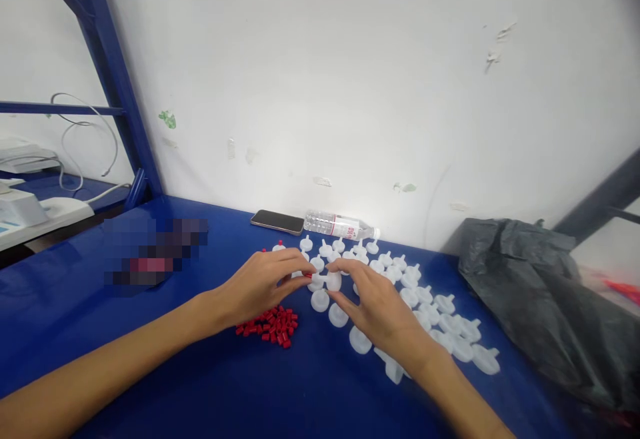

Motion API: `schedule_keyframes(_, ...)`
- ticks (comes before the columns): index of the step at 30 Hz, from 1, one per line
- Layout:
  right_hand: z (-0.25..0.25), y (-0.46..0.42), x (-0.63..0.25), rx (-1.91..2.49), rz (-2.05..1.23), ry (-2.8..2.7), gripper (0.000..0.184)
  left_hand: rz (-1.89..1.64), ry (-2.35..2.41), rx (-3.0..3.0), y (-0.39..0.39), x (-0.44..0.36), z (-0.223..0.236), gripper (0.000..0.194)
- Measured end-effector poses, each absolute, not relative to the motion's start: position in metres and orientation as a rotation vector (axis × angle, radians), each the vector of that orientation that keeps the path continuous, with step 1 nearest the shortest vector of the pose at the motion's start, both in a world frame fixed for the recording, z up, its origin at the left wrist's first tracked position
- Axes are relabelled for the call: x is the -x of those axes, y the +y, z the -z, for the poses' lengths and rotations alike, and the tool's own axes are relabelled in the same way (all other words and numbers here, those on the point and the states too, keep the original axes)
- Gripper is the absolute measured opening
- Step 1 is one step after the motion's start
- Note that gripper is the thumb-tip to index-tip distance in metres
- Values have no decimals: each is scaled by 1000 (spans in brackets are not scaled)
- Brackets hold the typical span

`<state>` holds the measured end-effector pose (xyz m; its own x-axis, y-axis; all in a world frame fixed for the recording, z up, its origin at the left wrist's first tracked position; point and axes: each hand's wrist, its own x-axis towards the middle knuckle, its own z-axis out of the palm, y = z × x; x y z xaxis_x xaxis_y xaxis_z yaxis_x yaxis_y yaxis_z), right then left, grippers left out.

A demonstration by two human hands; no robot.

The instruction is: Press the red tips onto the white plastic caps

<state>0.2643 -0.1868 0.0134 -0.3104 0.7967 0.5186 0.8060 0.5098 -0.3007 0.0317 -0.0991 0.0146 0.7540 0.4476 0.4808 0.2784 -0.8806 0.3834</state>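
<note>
My left hand [270, 280] pinches a small red cap [309, 275] between thumb and fingertips. Facing it, my right hand [373, 295] grips a white plastic funnel-shaped piece [333, 281] by its round end, its narrow stem pointing left at the cap. Cap and stem are close together; whether they touch is too small to tell. Below my left hand lies a pile of loose red caps [273, 325]. Around and beyond my right hand stand many more white funnel-shaped pieces [409, 297], stems mostly up. Behind my left hand, a few white pieces [279, 247] carry red tips.
A phone [277, 221] and a clear plastic bottle [341, 225] lie along the wall at the back of the blue table [210, 385]. A dark plastic bag [520, 272] covers the right side. At left is a blurred-out item [155, 255] and a blue metal frame [107, 65].
</note>
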Motion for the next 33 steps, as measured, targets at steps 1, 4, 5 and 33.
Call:
schedule_keyframes(1,-15,-188,-263,1289,27,-2137,40,-843,549,-2663,-101,-32,-14,20)
schedule_keyframes(4,-18,-190,-259,1230,44,-2154,41,-868,489,-2671,-103,-34,-13,20)
schedule_keyframes(5,-18,-191,-259,1212,49,-2155,41,-892,470,-2667,-102,-34,-12,20)
schedule_keyframes(33,-23,-192,-255,1046,465,-2225,40,-821,764,-2587,-113,-41,-20,29)
